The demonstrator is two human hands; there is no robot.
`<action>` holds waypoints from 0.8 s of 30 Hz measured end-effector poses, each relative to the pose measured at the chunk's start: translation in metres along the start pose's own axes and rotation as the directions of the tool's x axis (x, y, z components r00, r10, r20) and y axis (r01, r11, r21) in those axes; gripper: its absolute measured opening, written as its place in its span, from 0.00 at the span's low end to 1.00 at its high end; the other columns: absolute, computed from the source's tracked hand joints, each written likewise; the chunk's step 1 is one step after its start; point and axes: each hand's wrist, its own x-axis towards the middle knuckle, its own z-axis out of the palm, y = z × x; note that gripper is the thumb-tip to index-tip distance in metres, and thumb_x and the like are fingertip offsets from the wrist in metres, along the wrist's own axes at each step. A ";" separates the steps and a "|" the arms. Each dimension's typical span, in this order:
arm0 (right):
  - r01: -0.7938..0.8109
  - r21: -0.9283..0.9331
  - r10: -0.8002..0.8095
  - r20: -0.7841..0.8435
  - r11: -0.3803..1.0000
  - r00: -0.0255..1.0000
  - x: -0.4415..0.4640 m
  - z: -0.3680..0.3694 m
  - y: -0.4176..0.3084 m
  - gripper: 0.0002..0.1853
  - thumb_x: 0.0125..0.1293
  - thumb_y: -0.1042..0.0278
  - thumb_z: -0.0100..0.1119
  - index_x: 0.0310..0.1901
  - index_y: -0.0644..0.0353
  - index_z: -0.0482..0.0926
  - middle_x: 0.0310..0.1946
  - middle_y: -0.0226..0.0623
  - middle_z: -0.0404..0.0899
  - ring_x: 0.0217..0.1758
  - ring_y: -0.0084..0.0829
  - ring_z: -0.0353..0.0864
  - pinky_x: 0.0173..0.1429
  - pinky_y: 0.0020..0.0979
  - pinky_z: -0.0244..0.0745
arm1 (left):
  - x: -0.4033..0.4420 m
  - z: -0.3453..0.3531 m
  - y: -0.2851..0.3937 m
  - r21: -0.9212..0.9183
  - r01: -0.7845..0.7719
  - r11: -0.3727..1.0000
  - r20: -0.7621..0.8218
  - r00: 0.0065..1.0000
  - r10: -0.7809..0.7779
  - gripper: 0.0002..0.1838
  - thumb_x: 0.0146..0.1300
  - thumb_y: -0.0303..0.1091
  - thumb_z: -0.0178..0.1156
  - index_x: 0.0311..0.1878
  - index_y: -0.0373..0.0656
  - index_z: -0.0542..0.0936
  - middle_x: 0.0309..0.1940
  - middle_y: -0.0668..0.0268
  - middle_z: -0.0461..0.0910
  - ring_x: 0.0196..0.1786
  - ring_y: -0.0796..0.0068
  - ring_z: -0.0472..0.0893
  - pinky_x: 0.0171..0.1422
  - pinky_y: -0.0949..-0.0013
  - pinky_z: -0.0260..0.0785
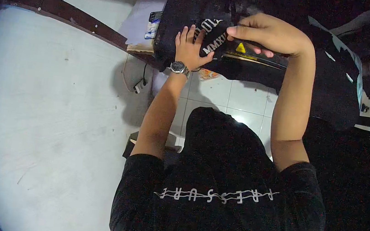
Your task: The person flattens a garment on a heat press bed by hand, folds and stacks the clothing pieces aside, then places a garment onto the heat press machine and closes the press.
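My left hand (191,49), with a metal wristwatch (178,67), lies flat with its fingers spread on black fabric (178,22). Pale printed letters (215,44) show on the cloth beside its fingers. To the right, my right hand (269,35) is bent at the wrist with its fingers curled, above a dark surface. Whatever it grips, if anything, is hidden by the hand. A yellow warning label (241,48) shows just below it, on a dark edge.
A pale wall (48,98) stands at the left, with a dark rail (80,24) across it. A small blue-and-white item (152,28) is left of the fabric. A plug (140,85) hangs below. White floor tiles (208,93) and dark cloth (330,98) are also visible.
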 end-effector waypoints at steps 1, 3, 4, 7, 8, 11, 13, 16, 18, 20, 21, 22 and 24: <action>0.003 0.004 -0.003 0.001 1.000 1.000 0.000 0.000 0.001 0.31 0.69 0.37 0.58 0.30 0.64 0.81 0.12 0.24 0.69 0.10 0.13 0.64 0.15 0.19 0.57 | -0.001 0.000 0.000 0.002 0.003 1.000 0.000 1.000 -0.003 0.45 0.50 0.66 0.64 0.68 0.48 0.73 0.70 0.48 0.64 0.72 0.40 0.62 0.72 0.35 0.54; 0.011 0.011 -0.011 0.004 1.000 1.000 0.002 0.000 0.003 0.31 0.69 0.37 0.58 0.30 0.65 0.81 0.13 0.24 0.69 0.10 0.13 0.64 0.15 0.19 0.58 | -0.001 0.000 0.000 -0.006 -0.003 1.000 -0.016 1.000 0.003 0.45 0.50 0.65 0.64 0.68 0.48 0.73 0.70 0.49 0.64 0.72 0.40 0.62 0.72 0.35 0.53; 0.012 0.011 -0.012 0.010 1.000 1.000 0.002 0.000 0.004 0.31 0.69 0.37 0.58 0.30 0.64 0.81 0.13 0.24 0.69 0.10 0.13 0.64 0.15 0.19 0.57 | -0.001 0.000 -0.001 -0.009 -0.007 1.000 -0.023 1.000 0.007 0.45 0.50 0.65 0.64 0.68 0.48 0.73 0.70 0.49 0.64 0.73 0.40 0.61 0.72 0.35 0.53; 0.010 0.013 -0.010 0.017 1.000 1.000 0.001 -0.001 0.004 0.30 0.69 0.37 0.58 0.28 0.63 0.80 0.13 0.24 0.69 0.10 0.13 0.64 0.15 0.19 0.57 | -0.001 0.000 -0.001 -0.001 -0.008 1.000 -0.026 1.000 0.008 0.44 0.50 0.65 0.64 0.68 0.49 0.73 0.70 0.49 0.64 0.72 0.40 0.62 0.72 0.35 0.53; 0.012 0.012 -0.012 0.014 1.000 1.000 0.000 -0.001 0.004 0.30 0.69 0.38 0.58 0.28 0.63 0.79 0.13 0.24 0.69 0.10 0.13 0.64 0.15 0.19 0.57 | -0.001 0.002 -0.001 -0.006 -0.007 1.000 -0.025 1.000 0.007 0.44 0.50 0.65 0.64 0.68 0.49 0.73 0.70 0.48 0.64 0.72 0.40 0.62 0.72 0.35 0.53; 0.025 0.027 -0.025 0.020 0.999 0.999 0.000 -0.002 0.004 0.30 0.69 0.38 0.59 0.26 0.62 0.77 0.13 0.24 0.69 0.11 0.13 0.64 0.15 0.19 0.57 | -0.001 0.002 -0.002 -0.011 -0.006 1.000 -0.013 1.000 0.005 0.44 0.50 0.65 0.64 0.68 0.50 0.73 0.71 0.48 0.64 0.72 0.40 0.62 0.72 0.35 0.53; 0.027 0.031 -0.027 0.023 0.999 0.999 0.000 -0.002 0.004 0.30 0.69 0.38 0.59 0.25 0.61 0.76 0.13 0.24 0.69 0.11 0.13 0.64 0.15 0.19 0.57 | -0.002 0.006 -0.003 -0.014 -0.013 1.000 -0.032 0.999 0.012 0.44 0.50 0.65 0.64 0.68 0.50 0.73 0.71 0.48 0.63 0.72 0.40 0.62 0.72 0.35 0.53; 0.027 0.028 -0.027 0.018 0.999 0.999 0.000 -0.001 0.002 0.30 0.69 0.38 0.59 0.24 0.61 0.76 0.13 0.24 0.69 0.11 0.13 0.64 0.16 0.19 0.58 | -0.003 0.006 -0.004 -0.009 -0.017 1.000 -0.037 0.999 0.017 0.45 0.50 0.65 0.64 0.68 0.49 0.72 0.71 0.48 0.63 0.72 0.40 0.62 0.72 0.35 0.53; 0.038 0.040 -0.039 0.020 0.998 0.999 -0.001 -0.002 -0.001 0.30 0.69 0.38 0.59 0.24 0.60 0.76 0.13 0.24 0.69 0.11 0.13 0.65 0.16 0.19 0.58 | -0.002 0.005 -0.005 -0.008 -0.019 1.000 -0.034 0.999 0.018 0.45 0.50 0.66 0.63 0.69 0.49 0.72 0.71 0.48 0.63 0.72 0.40 0.62 0.71 0.35 0.53; 0.035 0.021 -0.036 0.009 0.999 0.999 -0.002 -0.002 0.000 0.30 0.68 0.37 0.59 0.24 0.60 0.76 0.13 0.23 0.69 0.11 0.13 0.65 0.16 0.19 0.58 | -0.002 0.004 -0.004 -0.013 -0.021 1.000 -0.034 0.999 0.021 0.45 0.51 0.66 0.63 0.69 0.49 0.72 0.71 0.48 0.63 0.72 0.40 0.62 0.71 0.35 0.53; 0.034 0.012 -0.034 0.004 0.999 0.999 -0.001 -0.002 0.000 0.31 0.68 0.37 0.59 0.24 0.60 0.76 0.13 0.23 0.69 0.11 0.13 0.65 0.16 0.19 0.58 | -0.002 0.004 -0.004 -0.011 -0.023 1.000 -0.033 0.999 0.023 0.45 0.51 0.66 0.62 0.69 0.49 0.72 0.71 0.49 0.63 0.72 0.40 0.62 0.71 0.35 0.53; 0.029 0.001 -0.029 0.001 1.000 1.000 -0.001 -0.002 0.001 0.31 0.68 0.36 0.59 0.23 0.61 0.76 0.13 0.24 0.70 0.11 0.14 0.66 0.17 0.21 0.60 | -0.002 0.004 -0.004 -0.009 -0.024 1.000 -0.031 0.999 0.024 0.45 0.51 0.66 0.62 0.69 0.48 0.72 0.71 0.49 0.63 0.72 0.40 0.62 0.71 0.35 0.53; 0.021 -0.022 -0.021 -0.003 1.000 1.000 0.000 -0.002 0.001 0.33 0.67 0.34 0.58 0.23 0.62 0.78 0.12 0.26 0.70 0.12 0.17 0.68 0.18 0.24 0.62 | -0.002 0.004 -0.004 -0.003 -0.026 1.000 -0.027 0.999 0.026 0.45 0.51 0.67 0.62 0.69 0.48 0.72 0.71 0.49 0.63 0.72 0.40 0.62 0.71 0.35 0.54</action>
